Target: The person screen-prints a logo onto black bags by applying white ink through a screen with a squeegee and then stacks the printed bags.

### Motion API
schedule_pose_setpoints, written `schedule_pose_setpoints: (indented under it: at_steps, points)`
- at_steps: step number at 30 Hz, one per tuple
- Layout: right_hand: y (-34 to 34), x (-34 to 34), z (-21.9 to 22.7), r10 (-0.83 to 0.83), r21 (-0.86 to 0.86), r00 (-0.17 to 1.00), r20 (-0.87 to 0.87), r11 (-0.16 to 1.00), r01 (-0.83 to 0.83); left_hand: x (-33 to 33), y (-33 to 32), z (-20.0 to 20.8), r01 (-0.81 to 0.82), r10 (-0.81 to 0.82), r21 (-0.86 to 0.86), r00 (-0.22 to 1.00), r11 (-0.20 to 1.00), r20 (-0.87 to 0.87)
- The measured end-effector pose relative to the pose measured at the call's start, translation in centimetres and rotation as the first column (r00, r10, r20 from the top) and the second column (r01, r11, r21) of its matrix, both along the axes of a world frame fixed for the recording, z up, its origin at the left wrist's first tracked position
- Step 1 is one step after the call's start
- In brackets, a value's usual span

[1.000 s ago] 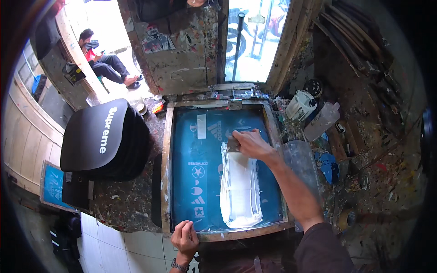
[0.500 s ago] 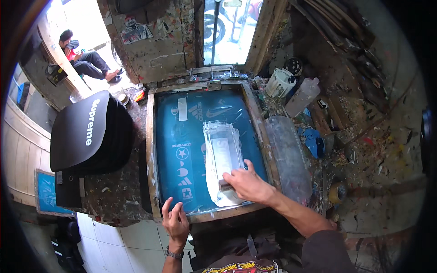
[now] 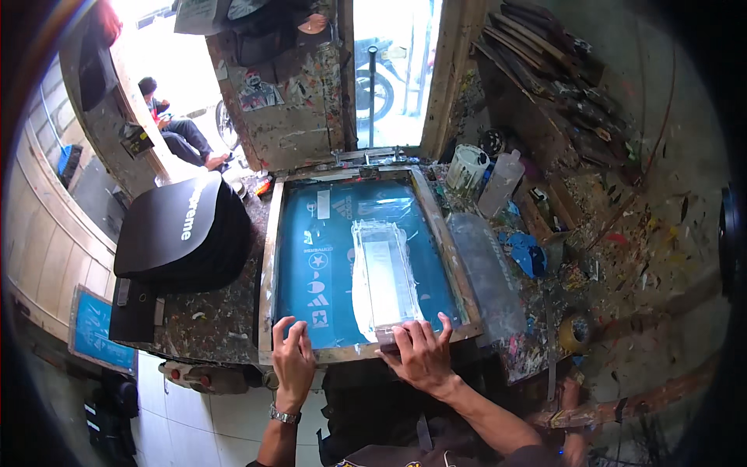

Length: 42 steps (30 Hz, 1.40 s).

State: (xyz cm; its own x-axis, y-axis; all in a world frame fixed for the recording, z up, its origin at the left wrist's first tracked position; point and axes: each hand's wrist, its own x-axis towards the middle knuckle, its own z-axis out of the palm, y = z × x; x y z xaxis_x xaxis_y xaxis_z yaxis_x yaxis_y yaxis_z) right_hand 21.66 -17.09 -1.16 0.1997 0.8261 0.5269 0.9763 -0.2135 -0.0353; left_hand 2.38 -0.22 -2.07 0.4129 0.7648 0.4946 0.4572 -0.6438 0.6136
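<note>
A silk-screen of blue mesh (image 3: 292, 233) with pale printed designs lies in a wooden frame (image 3: 269, 265) in front of me. White ink (image 3: 361, 284) covers a tall strip right of its middle. At the near end of that strip, my right hand (image 3: 424, 359) grips a squeegee (image 3: 384, 338), its fingers bent over the top. My left hand (image 3: 293, 362) is at the frame's near left corner, fingers bent and apart. Its fingertips reach over the corner; whether they press on the wood cannot be made out. Whatever lies under the mesh is mostly hidden.
A stack of black printed pieces (image 3: 167, 233) stands left of the screen. At right are a white tub (image 3: 468, 167), a clear bottle (image 3: 500, 183), a translucent sheet (image 3: 484, 272) and a tape roll (image 3: 574, 332). Beyond the doorway, a person (image 3: 183, 132) sits outside.
My right hand has drawn the squeegee toward me, to the near end of the white ink strip. My left hand stays at the near left corner. The whole view has shifted slightly.
</note>
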Motion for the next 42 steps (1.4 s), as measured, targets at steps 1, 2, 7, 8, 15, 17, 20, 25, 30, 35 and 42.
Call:
schedule_pose_setpoints:
  at_steps: [1, 2, 7, 8, 15, 17, 20, 25, 30, 35, 42]
  points:
    - [0.2, 0.0, 0.2, 0.002, 0.043, 1.000, -0.019, 0.999, -0.001, 0.1, 0.2, 0.7, 0.002, -0.002, 0.037, 1.000, 0.999, 0.013]
    - [0.4, 0.1, 0.5, 0.001, 0.086, 0.999, -0.034, 0.996, 0.002, 0.2, 0.4, 1.4, 0.006, -0.009, 0.075, 1.000, 0.997, 0.030]
    - [1.8, 1.9, 2.4, 0.032, 0.275, 0.997, 0.073, 0.960, -0.051, 0.4, 1.1, 4.6, -0.014, 0.012, 0.094, 1.000, 0.995, 0.026]
    - [2.1, 2.1, 3.1, 0.039, 0.299, 0.995, 0.090, 0.952, -0.064, 0.6, 1.3, 5.0, -0.027, 0.024, 0.094, 0.999, 0.995, 0.030]
    - [2.9, 2.9, 6.1, 0.074, 0.283, 0.988, 0.133, 0.953, -0.109, 1.2, 1.7, 7.8, -0.031, 0.019, 0.158, 0.997, 0.987, 0.072]
    - [2.9, 2.9, 6.0, 0.084, 0.274, 0.989, 0.124, 0.955, -0.115, 1.2, 1.6, 7.6, -0.040, 0.026, 0.144, 0.995, 0.989, 0.100]
    - [3.0, 2.7, 5.9, 0.095, 0.267, 0.989, 0.109, 0.956, -0.121, 0.9, 1.8, 7.4, -0.051, 0.030, 0.180, 0.993, 0.982, 0.117]
    - [3.8, 2.7, 8.3, 0.103, 0.244, 0.987, 0.125, 0.961, -0.131, 0.8, 2.8, 9.3, -0.064, 0.045, 0.249, 0.996, 0.966, 0.081]
    - [6.4, 5.4, 14.3, 0.032, 0.234, 0.982, 0.189, 0.969, -0.076, 0.8, 4.1, 15.4, -0.173, 0.114, 0.468, 0.982, 0.867, 0.152]
    - [13.1, 8.6, 24.8, 0.088, 0.253, 0.993, 0.073, 0.962, -0.104, -2.2, 2.5, 19.9, -0.359, 0.095, 0.444, 0.853, 0.821, 0.513]
    - [17.6, 12.1, 33.2, 0.107, 0.166, 0.990, -0.095, 0.982, -0.090, 2.3, 0.5, 16.1, 0.044, -0.059, 0.191, 0.996, 0.981, 0.072]
